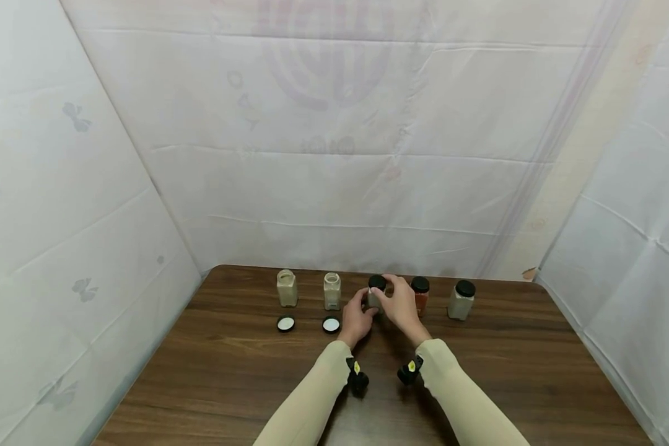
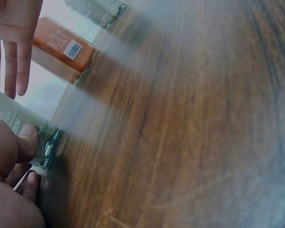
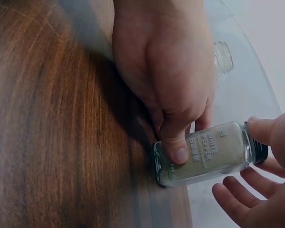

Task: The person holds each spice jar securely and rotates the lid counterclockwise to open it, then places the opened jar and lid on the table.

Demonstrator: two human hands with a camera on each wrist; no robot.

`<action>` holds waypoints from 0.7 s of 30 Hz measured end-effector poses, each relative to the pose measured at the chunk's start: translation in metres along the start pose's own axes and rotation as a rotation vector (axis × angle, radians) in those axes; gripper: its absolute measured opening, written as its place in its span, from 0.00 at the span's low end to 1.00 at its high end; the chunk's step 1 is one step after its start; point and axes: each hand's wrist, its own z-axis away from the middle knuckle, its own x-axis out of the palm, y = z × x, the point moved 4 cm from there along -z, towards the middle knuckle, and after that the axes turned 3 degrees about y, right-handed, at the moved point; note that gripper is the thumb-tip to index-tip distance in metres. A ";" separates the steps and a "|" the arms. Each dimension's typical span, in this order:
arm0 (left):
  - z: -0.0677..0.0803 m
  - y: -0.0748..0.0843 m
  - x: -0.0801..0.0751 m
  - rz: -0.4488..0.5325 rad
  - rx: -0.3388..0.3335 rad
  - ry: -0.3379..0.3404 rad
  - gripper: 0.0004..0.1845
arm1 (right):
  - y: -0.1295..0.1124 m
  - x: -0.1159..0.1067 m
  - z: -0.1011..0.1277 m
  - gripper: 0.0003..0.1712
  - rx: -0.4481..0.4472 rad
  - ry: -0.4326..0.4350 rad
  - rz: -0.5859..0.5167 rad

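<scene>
A white pepper jar (image 1: pixel 375 298) with a black cap (image 1: pixel 376 282) stands in the middle of a row of jars at the back of the wooden table (image 1: pixel 228 371). My left hand (image 1: pixel 357 317) grips its glass body, thumb pressed on the label (image 3: pixel 204 159). My right hand (image 1: pixel 399 303) is at the top of the jar, with the thumb on the cap (image 3: pixel 260 151) and the other fingers curved loosely around it. In the left wrist view my left thumb (image 2: pixel 26 140) lies on the jar (image 2: pixel 12 118), and the right hand's fingers (image 2: pixel 14 52) hang above it.
Two uncapped pale jars (image 1: pixel 287 288) (image 1: pixel 331 291) stand to the left, each with its lid (image 1: pixel 285 323) (image 1: pixel 331 324) lying upside down in front. To the right stand a capped orange spice jar (image 1: pixel 420 296) and a capped pale jar (image 1: pixel 461 300). White sheeting walls three sides.
</scene>
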 end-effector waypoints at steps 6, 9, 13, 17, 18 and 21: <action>-0.002 0.000 0.001 0.000 0.019 0.004 0.27 | 0.000 0.000 -0.001 0.29 0.009 0.001 -0.005; -0.002 0.000 0.001 -0.004 0.032 0.011 0.27 | 0.000 0.000 0.000 0.29 0.013 0.004 -0.010; -0.002 0.001 0.000 -0.021 0.033 0.013 0.27 | 0.000 0.000 -0.001 0.28 0.013 0.012 -0.014; -0.001 0.002 -0.001 -0.037 0.022 0.019 0.28 | -0.001 0.001 -0.001 0.27 0.014 0.021 -0.016; -0.001 0.002 -0.001 -0.041 0.020 0.022 0.28 | -0.001 0.001 -0.001 0.27 0.015 0.023 -0.018; -0.001 0.002 -0.002 -0.051 0.027 0.035 0.28 | -0.001 0.002 0.000 0.27 0.015 0.024 -0.020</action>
